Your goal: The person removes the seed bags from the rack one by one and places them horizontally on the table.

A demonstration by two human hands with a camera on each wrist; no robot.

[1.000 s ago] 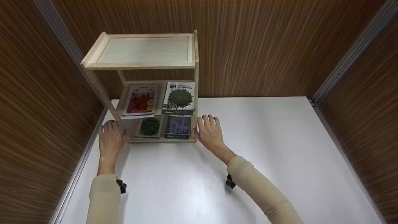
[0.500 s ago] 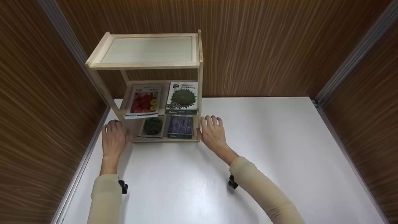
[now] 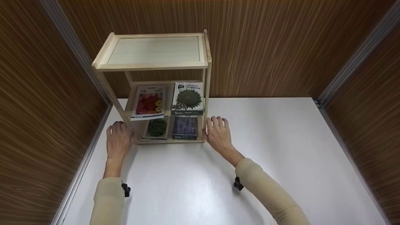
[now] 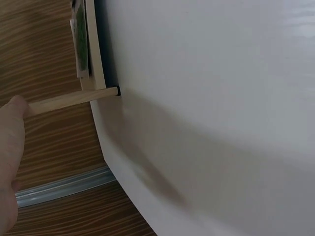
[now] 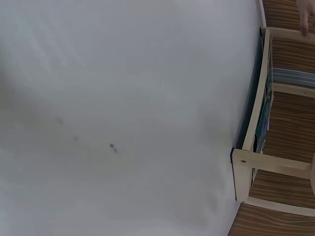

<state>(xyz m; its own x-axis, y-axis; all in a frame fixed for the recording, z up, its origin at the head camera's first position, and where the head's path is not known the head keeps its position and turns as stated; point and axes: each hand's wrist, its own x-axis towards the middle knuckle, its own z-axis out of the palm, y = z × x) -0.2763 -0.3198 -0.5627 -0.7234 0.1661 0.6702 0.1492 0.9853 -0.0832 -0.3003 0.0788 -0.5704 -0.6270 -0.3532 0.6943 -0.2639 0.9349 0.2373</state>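
Observation:
A pale wooden shelf rack [image 3: 156, 51] with open tiers stands at the back left of the white table. On its left, my left hand [image 3: 118, 139] grips the front leg low down, thumb on the near side; the left wrist view shows that thumb against the leg [image 4: 64, 101]. My right hand [image 3: 218, 132] holds the right front leg at about the same height, its thumb at the front. The middle tier carries a red-flower packet [image 3: 149, 103] and a spiky green-head packet [image 3: 188, 98]. Below lie a green-leaf packet [image 3: 157, 127] and a purple-flower packet [image 3: 185, 126].
The white table [image 3: 265, 150] extends to the right and front of the rack. Brown wood-grain panels [image 3: 265, 47] enclose it at the back and both sides, with grey metal strips [image 3: 347, 51] in the corners.
The rack has shifted slightly to the right with the packets on it, and both hands have moved along with it. The head view has also shifted a little.

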